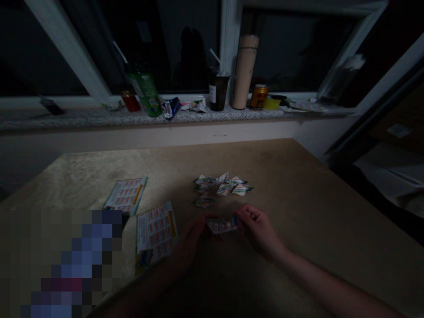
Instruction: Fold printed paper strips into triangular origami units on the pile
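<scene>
Between my two hands, just above the table, a partly folded printed paper [222, 226] is stretched sideways. My left hand [194, 236] is dim but pinches its left end. At the right end, my right hand [256, 221] grips it between thumb and fingers. Just beyond lie several small folded paper pieces [223, 189] with pointed ends, grouped close together. Flat to the left of my left hand is a printed sheet [157, 232] with rows of red print and a yellow strip. A similar sheet [126, 194] lies farther left.
The wooden table [281, 176] reaches a wall below a stone windowsill [188, 115]. On the sill stand a green bottle [147, 95], a dark cup with a straw [217, 90], a tall beige flask [244, 73] and an orange can [259, 97]. A pixelated patch hides the lower left.
</scene>
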Tool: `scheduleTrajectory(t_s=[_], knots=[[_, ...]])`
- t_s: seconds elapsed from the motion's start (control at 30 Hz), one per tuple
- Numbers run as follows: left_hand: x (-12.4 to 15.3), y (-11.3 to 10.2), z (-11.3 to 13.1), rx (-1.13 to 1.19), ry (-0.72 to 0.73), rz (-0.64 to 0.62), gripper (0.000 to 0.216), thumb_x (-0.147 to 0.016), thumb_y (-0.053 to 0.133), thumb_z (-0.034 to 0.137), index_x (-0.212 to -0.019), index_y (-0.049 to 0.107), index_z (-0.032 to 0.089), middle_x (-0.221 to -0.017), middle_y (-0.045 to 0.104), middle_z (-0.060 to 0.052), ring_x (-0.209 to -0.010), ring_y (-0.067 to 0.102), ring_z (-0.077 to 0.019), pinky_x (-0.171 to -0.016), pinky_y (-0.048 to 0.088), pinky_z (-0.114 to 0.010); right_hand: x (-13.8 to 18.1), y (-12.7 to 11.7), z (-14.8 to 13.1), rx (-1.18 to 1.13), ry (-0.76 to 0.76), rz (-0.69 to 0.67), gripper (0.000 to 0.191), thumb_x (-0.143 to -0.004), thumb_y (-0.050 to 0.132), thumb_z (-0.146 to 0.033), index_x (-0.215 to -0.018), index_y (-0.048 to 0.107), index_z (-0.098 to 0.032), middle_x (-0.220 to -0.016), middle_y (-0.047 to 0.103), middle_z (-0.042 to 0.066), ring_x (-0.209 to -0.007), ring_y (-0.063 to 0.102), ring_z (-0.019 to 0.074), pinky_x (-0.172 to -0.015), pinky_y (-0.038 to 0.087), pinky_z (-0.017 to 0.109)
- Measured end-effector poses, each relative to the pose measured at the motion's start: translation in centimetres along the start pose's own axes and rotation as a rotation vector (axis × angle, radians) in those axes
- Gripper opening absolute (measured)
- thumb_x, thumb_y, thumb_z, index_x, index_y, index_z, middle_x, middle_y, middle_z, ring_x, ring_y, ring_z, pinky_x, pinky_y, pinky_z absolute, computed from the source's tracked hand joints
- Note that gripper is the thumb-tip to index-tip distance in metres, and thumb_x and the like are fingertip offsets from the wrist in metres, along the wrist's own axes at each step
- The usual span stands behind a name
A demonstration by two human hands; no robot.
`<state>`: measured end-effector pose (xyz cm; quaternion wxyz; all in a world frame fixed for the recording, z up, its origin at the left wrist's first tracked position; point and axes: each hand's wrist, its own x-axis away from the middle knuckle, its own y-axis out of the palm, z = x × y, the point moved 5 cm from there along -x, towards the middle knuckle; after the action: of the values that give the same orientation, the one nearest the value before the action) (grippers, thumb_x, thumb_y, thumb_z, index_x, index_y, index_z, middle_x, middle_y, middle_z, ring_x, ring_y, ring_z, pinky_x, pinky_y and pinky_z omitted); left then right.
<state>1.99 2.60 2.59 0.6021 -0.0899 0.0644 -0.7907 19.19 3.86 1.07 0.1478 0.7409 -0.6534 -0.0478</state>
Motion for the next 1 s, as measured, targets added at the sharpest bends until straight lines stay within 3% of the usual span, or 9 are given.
scheduleTrajectory(t_s=[0.13, 0.27, 0.37, 0.47, 0.6, 0.67, 0.8, 1.0], knots=[[0.2, -0.3, 0.5, -0.039, 0.016, 0.131, 0.027, -0.087, 0.043, 0.035, -0.098, 0.063, 0.019, -0.068, 0.067, 0.0, -0.069, 0.063, -0.0171, -0.066, 0.047, -0.025, -0.2, -0.5, -0.6, 0.028, -0.032, 0.042, 0.027, -0.078, 0.062, -0.039, -0.066, 0.055, -0.016, -0.048, 0.048, -0.006, -0.043, 0.037, 0.0059, -0.042, 0.022, 0.019], [0.4, -0.3, 0.0, -0.033, 0.008, 0.2, 0.022, -0.083, 0.052, 0.033, -0.095, 0.064, 0.019, -0.066, 0.066, 0.001, -0.062, 0.062, -0.0146, -0.058, 0.047, -0.022, -0.2, -0.8, -0.9, 0.059, -0.05, 0.053, 0.026, -0.078, 0.061, -0.04, -0.067, 0.055, -0.017, -0.048, 0.047, -0.006, -0.042, 0.035, 0.0064, -0.041, 0.02, 0.019], [0.3, -0.3, 0.2, -0.082, 0.022, 0.211, 0.021, -0.083, 0.052, 0.032, -0.095, 0.065, 0.02, -0.069, 0.067, 0.001, -0.064, 0.063, -0.0149, -0.061, 0.049, -0.023, -0.2, -0.8, -1.3, 0.087, -0.068, 0.053, 0.026, -0.078, 0.061, -0.04, -0.067, 0.056, -0.017, -0.047, 0.047, -0.006, -0.042, 0.034, 0.007, -0.042, 0.021, 0.02], [-0.2, -0.8, 1.2, -0.233, 0.096, 0.237, 0.021, -0.083, 0.052, 0.032, -0.096, 0.066, 0.023, -0.087, 0.07, 0.0, -0.078, 0.065, -0.0176, -0.07, 0.05, -0.027, -0.4, -0.9, -1.9, 0.094, -0.117, 0.077, 0.025, -0.078, 0.061, -0.038, -0.066, 0.057, -0.017, -0.048, 0.046, -0.005, -0.045, 0.036, 0.0078, -0.045, 0.024, 0.021], [-1.6, -1.5, 3.1, -0.564, 0.314, 0.199, 0.021, -0.086, 0.05, 0.033, -0.096, 0.067, 0.024, -0.094, 0.07, 0.0, -0.087, 0.064, -0.0192, -0.081, 0.048, -0.032, -0.9, -1.3, -2.3, 0.103, -0.152, 0.125, 0.021, -0.075, 0.065, -0.035, -0.066, 0.061, -0.016, -0.052, 0.047, -0.005, -0.05, 0.04, 0.0085, -0.05, 0.028, 0.021], [-2.3, -1.4, 3.9, -0.71, 0.468, 0.12, 0.023, -0.089, 0.047, 0.031, -0.097, 0.067, 0.024, -0.093, 0.071, 0.0, -0.083, 0.065, -0.017, -0.079, 0.048, -0.03, -1.3, -1.5, -2.3, 0.106, -0.165, 0.135, 0.02, -0.075, 0.065, -0.034, -0.066, 0.063, -0.016, -0.053, 0.048, -0.004, -0.051, 0.041, 0.0086, -0.05, 0.029, 0.021], [-3.3, -1.2, 5.0, -0.914, 0.708, 0.077, 0.028, -0.093, 0.038, 0.028, -0.096, 0.066, 0.02, -0.093, 0.071, -0.003, -0.084, 0.065, -0.0165, -0.08, 0.046, -0.031, -2.1, -2.2, -2.4, 0.145, -0.161, 0.194, 0.021, -0.071, 0.068, -0.036, -0.07, 0.065, -0.016, -0.054, 0.052, -0.003, -0.05, 0.042, 0.0093, -0.048, 0.029, 0.022], [-5.0, -0.4, 4.9, -1.086, 0.736, 0.022, 0.023, -0.091, 0.042, 0.02, -0.1, 0.064, 0.019, -0.106, 0.067, -0.004, -0.097, 0.061, -0.0182, -0.087, 0.041, -0.035, -3.4, -3.2, -3.2, 0.321, -0.247, 0.272, 0.021, -0.07, 0.067, -0.037, -0.072, 0.067, -0.016, -0.063, 0.061, 0.001, -0.058, 0.05, 0.0131, -0.054, 0.036, 0.024]])
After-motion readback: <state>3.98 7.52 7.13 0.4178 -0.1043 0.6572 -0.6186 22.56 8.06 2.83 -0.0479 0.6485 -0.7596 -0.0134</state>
